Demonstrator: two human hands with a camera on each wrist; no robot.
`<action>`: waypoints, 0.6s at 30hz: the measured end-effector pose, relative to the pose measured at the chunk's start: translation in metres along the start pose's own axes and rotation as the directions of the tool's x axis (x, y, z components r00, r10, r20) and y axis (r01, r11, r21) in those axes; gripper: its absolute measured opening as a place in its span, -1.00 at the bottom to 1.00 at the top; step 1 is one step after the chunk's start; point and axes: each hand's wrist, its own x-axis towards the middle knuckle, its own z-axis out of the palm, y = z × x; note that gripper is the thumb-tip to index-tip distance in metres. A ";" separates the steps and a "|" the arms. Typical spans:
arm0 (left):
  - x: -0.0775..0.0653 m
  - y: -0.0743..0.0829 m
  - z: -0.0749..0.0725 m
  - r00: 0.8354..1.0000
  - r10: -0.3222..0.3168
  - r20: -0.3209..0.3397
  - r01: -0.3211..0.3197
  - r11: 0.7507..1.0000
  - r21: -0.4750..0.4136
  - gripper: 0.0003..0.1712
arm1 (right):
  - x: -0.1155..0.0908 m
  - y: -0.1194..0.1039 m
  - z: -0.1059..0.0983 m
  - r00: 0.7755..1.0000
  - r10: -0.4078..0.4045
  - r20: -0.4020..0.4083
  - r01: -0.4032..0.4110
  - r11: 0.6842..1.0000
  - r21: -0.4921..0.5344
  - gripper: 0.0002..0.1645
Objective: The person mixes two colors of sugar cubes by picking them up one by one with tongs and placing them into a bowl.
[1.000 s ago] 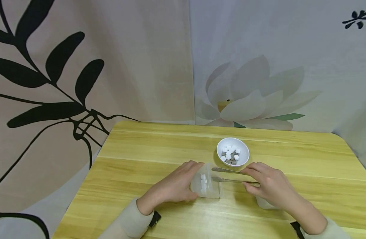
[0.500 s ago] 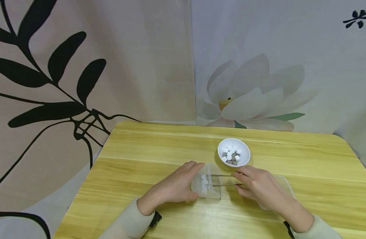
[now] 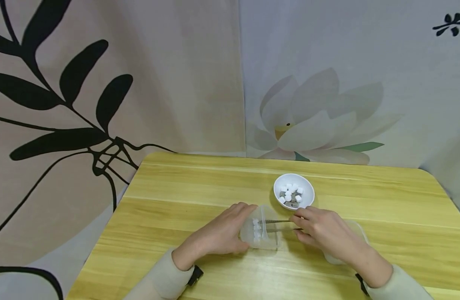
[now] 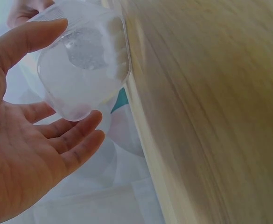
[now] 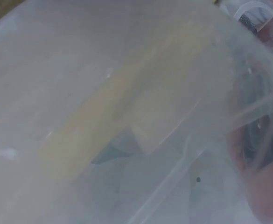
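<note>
My left hand (image 3: 224, 231) holds a clear plastic container (image 3: 268, 241) lying on its side, its mouth to the right. The left wrist view shows the thumb (image 4: 38, 37) at one edge of its base and the fingers at the opposite side. A row of small white chunks (image 3: 257, 230) lies inside along the lower wall. With its fingertips, my right hand (image 3: 327, 233) pinches metal tongs (image 3: 278, 221), whose arms reach through the mouth toward the chunks. In the right wrist view, translucent plastic (image 5: 127, 70) fills most of the picture and blurs the fingers behind it.
A white bowl (image 3: 276, 201) with white and grey chunks stands just behind the right hand. Another translucent plastic piece (image 3: 359, 230) lies on the wooden table (image 3: 177, 183), partly under the right hand and wrist. Printed cloth (image 3: 185, 83) hangs behind the table.
My right hand has moved left, bringing the tongs from the container's mouth to inside it; over the last half second their arms have come closer together. The left hand keeps the container in place.
</note>
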 end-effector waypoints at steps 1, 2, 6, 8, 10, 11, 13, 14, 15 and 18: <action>0.000 0.000 0.000 1.000 0.000 0.001 0.000 1.000 0.002 0.17 | 0.000 0.000 0.000 1.000 -0.003 -0.002 0.003 1.000 0.001 -0.70; 0.000 0.000 0.000 1.000 0.000 0.002 0.000 1.000 0.004 0.16 | 0.000 -0.001 0.001 1.000 -0.005 -0.003 0.005 1.000 0.001 -0.69; 0.000 0.000 0.000 1.000 0.001 0.003 -0.001 1.000 0.012 0.16 | 0.001 -0.002 0.001 1.000 -0.006 -0.009 0.006 1.000 0.001 -0.71; 0.000 0.000 0.000 1.000 0.002 0.004 -0.002 1.000 0.012 0.16 | 0.002 -0.002 0.001 1.000 -0.009 -0.009 0.009 1.000 -0.003 -0.73; 0.000 0.000 0.000 1.000 0.002 0.004 -0.002 1.000 0.012 0.16 | 0.002 -0.002 0.002 1.000 -0.017 -0.008 0.017 1.000 -0.012 -0.72; 0.000 0.000 0.000 1.000 0.001 0.004 -0.001 1.000 0.012 0.16 | 0.002 -0.002 0.002 1.000 -0.021 -0.006 0.021 1.000 -0.018 -0.71; 0.000 0.000 -0.001 1.000 -0.001 0.003 0.001 1.000 0.011 0.16 | 0.003 -0.002 0.002 1.000 -0.029 -0.002 0.028 0.999 -0.032 -0.69; 0.000 0.001 -0.001 1.000 -0.001 0.002 0.001 1.000 0.011 0.16 | 0.003 -0.002 0.003 0.999 -0.032 -0.002 0.032 0.999 -0.037 -0.76; 0.000 0.001 -0.001 1.000 0.000 0.001 0.000 1.000 0.012 0.16 | 0.003 -0.003 0.003 0.999 -0.033 -0.001 0.033 0.999 -0.039 -0.75; 0.000 0.001 -0.001 1.000 0.001 0.002 -0.001 1.000 0.014 0.16 | 0.001 -0.003 0.003 0.999 -0.035 -0.003 0.034 0.999 -0.028 -0.80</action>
